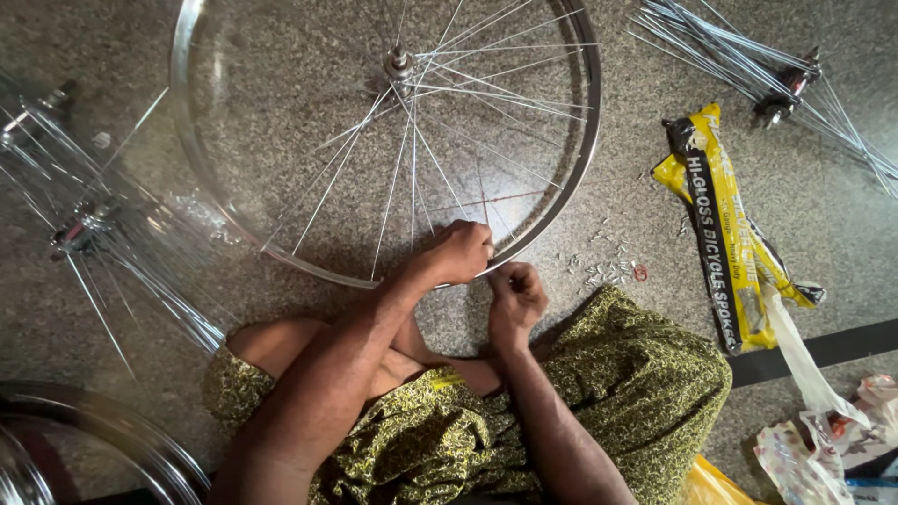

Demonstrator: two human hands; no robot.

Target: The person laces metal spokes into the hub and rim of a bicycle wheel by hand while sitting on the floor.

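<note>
Your left hand (458, 252) is curled into a loose fist on the near edge of the round, shiny steel bicycle wheel rim (575, 159), apparently steadying it where a thin silver spoke (388, 201) meets it. Your right hand (514, 292), just nearer you than the rim, is pinched shut; what it grips is too small to tell. Small loose metal spoke nipples (603, 266) lie beside the rim within reach, a torn yellow-and-black plastic spoke packet (720, 224) beyond them.
</note>
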